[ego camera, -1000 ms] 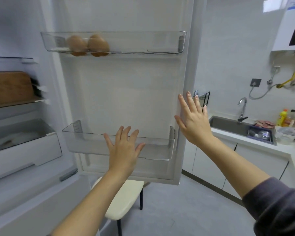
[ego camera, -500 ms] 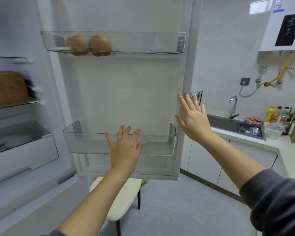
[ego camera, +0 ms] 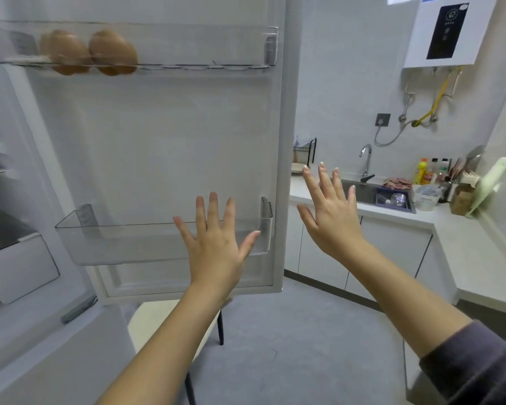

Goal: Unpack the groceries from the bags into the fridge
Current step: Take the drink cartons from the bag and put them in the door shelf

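Observation:
The white fridge door (ego camera: 164, 141) stands open in front of me. Its top clear bin (ego camera: 187, 48) holds two brown eggs (ego camera: 88, 52). The lower clear door bin (ego camera: 123, 241) has nothing in it. My left hand (ego camera: 216, 244) is raised in front of that lower bin, fingers spread and straight, holding nothing. My right hand (ego camera: 330, 211) is up just right of the door's edge, fingers also spread, with nothing in it. No grocery bag is in view.
The fridge's inner drawers (ego camera: 15, 267) are at the left edge. A cream stool (ego camera: 149, 320) stands under the door. To the right is a counter (ego camera: 462, 244) with a sink (ego camera: 362, 191), bottles (ego camera: 421, 171), a tub and a water heater (ego camera: 447, 30) above.
The view has swung to the right, so the fridge interior has slid out at the left and more counter shows. Both hands stay raised and spread, holding nothing.

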The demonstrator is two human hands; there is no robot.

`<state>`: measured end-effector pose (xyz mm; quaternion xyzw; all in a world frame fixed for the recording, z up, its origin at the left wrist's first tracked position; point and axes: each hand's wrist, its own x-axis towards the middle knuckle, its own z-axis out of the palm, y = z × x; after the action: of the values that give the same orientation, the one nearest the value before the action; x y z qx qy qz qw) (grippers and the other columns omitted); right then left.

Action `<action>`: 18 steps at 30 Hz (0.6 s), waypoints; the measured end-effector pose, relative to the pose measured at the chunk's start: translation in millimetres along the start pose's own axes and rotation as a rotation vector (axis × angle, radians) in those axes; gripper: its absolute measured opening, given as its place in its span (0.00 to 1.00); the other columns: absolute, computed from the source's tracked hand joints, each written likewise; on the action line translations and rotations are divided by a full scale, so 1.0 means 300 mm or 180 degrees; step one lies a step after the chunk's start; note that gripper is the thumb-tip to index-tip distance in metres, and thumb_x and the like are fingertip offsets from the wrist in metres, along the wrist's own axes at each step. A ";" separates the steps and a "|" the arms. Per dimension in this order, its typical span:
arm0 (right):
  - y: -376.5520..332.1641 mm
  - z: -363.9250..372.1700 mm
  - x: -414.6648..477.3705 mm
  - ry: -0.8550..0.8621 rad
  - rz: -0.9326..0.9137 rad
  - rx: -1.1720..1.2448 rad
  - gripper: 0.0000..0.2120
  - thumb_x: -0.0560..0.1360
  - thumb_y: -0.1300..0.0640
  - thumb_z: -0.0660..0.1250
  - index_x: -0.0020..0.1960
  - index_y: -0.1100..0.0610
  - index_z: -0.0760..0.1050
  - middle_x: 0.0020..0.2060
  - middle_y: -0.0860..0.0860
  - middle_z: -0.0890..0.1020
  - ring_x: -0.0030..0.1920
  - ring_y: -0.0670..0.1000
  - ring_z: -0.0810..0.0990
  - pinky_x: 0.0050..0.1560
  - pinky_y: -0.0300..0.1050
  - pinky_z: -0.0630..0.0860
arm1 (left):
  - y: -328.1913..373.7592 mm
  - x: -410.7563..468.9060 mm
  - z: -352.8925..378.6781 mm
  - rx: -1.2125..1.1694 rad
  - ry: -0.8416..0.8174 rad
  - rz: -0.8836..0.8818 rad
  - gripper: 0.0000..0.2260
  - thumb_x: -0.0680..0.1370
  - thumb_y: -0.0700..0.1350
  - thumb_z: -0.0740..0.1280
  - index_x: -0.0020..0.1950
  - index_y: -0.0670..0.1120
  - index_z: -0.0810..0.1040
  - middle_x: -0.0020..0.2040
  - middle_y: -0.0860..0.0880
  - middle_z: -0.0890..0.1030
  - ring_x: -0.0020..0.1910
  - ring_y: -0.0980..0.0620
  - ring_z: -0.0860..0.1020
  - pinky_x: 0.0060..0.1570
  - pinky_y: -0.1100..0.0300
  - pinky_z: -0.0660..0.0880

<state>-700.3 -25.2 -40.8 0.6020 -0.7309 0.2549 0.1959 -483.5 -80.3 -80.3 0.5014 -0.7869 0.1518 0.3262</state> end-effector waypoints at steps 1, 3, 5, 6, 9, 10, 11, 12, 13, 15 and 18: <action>0.015 -0.010 -0.023 -0.0006 0.0050 -0.0089 0.30 0.82 0.43 0.50 0.79 0.43 0.42 0.80 0.51 0.44 0.79 0.57 0.40 0.75 0.67 0.44 | 0.024 -0.006 0.002 -0.0011 -0.0013 0.0029 0.36 0.77 0.69 0.44 0.78 0.49 0.60 0.78 0.42 0.58 0.78 0.40 0.51 0.69 0.30 0.42; 0.051 -0.032 -0.077 -0.0013 0.0143 -0.0281 0.30 0.79 0.39 0.44 0.79 0.43 0.41 0.80 0.51 0.43 0.79 0.57 0.39 0.74 0.66 0.41 | 0.076 -0.027 0.007 -0.0085 -0.0039 0.0068 0.36 0.78 0.69 0.43 0.79 0.50 0.58 0.79 0.42 0.57 0.79 0.41 0.49 0.69 0.31 0.41; 0.091 -0.050 -0.141 -0.0002 0.0256 -0.0383 0.32 0.77 0.37 0.40 0.79 0.44 0.41 0.80 0.52 0.44 0.79 0.57 0.39 0.73 0.65 0.38 | 0.139 -0.057 0.012 -0.0219 -0.0101 0.0097 0.36 0.77 0.70 0.42 0.79 0.50 0.55 0.79 0.43 0.54 0.79 0.41 0.47 0.70 0.32 0.39; 0.114 -0.057 -0.179 -0.0014 0.0332 -0.0407 0.32 0.77 0.36 0.40 0.79 0.43 0.41 0.80 0.52 0.44 0.79 0.57 0.39 0.73 0.64 0.38 | 0.174 -0.077 0.018 -0.0277 -0.0157 0.0131 0.36 0.77 0.70 0.41 0.80 0.51 0.54 0.80 0.43 0.52 0.79 0.42 0.45 0.70 0.32 0.38; 0.188 -0.068 -0.306 -0.0113 0.0576 -0.0447 0.32 0.77 0.35 0.39 0.79 0.43 0.39 0.80 0.51 0.41 0.78 0.56 0.37 0.73 0.66 0.39 | 0.284 -0.139 0.043 -0.0417 -0.0299 0.0271 0.36 0.77 0.70 0.41 0.80 0.51 0.51 0.80 0.44 0.48 0.79 0.43 0.42 0.70 0.33 0.35; 0.215 -0.072 -0.349 -0.0152 0.0658 -0.0461 0.32 0.77 0.35 0.39 0.79 0.42 0.38 0.79 0.51 0.40 0.78 0.56 0.36 0.73 0.66 0.39 | 0.322 -0.157 0.053 -0.0458 -0.0328 0.0318 0.36 0.77 0.70 0.41 0.80 0.51 0.51 0.80 0.43 0.48 0.79 0.42 0.42 0.70 0.32 0.36; 0.244 -0.078 -0.392 -0.0186 0.0738 -0.0475 0.32 0.77 0.35 0.40 0.78 0.42 0.37 0.79 0.51 0.39 0.78 0.56 0.36 0.73 0.66 0.38 | 0.359 -0.174 0.059 -0.0489 -0.0345 0.0367 0.36 0.78 0.70 0.42 0.80 0.51 0.51 0.80 0.43 0.47 0.79 0.42 0.41 0.70 0.32 0.36; 0.272 -0.087 -0.433 -0.0215 0.0819 -0.0490 0.32 0.77 0.35 0.40 0.78 0.41 0.36 0.79 0.50 0.38 0.78 0.56 0.35 0.73 0.66 0.38 | 0.398 -0.188 0.066 -0.0514 -0.0364 0.0418 0.36 0.78 0.70 0.42 0.80 0.51 0.50 0.80 0.43 0.46 0.78 0.42 0.40 0.70 0.32 0.36; 0.301 -0.101 -0.473 -0.0242 0.0900 -0.0512 0.32 0.77 0.35 0.40 0.78 0.41 0.35 0.79 0.50 0.37 0.78 0.55 0.34 0.74 0.66 0.38 | 0.439 -0.200 0.071 -0.0535 -0.0383 0.0469 0.36 0.77 0.70 0.42 0.80 0.51 0.49 0.80 0.43 0.45 0.78 0.42 0.40 0.70 0.32 0.36; 0.360 -0.132 -0.550 -0.0312 0.1059 -0.0576 0.33 0.77 0.35 0.39 0.78 0.41 0.34 0.79 0.50 0.36 0.77 0.55 0.32 0.74 0.65 0.37 | 0.528 -0.226 0.078 -0.0595 -0.0434 0.0556 0.36 0.77 0.69 0.42 0.80 0.51 0.49 0.80 0.43 0.43 0.78 0.42 0.38 0.70 0.33 0.35; 0.449 -0.196 -0.660 -0.0363 0.1292 -0.0732 0.33 0.76 0.34 0.38 0.77 0.40 0.33 0.79 0.50 0.36 0.78 0.56 0.33 0.73 0.64 0.36 | 0.671 -0.276 0.088 -0.0759 -0.0565 0.0700 0.36 0.77 0.69 0.44 0.80 0.51 0.49 0.80 0.43 0.43 0.78 0.42 0.38 0.70 0.32 0.34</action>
<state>-794.1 184.4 -130.1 0.4298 -0.8711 0.1697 0.1663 -648.2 52.9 -137.2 0.3815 -0.8751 0.0473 0.2941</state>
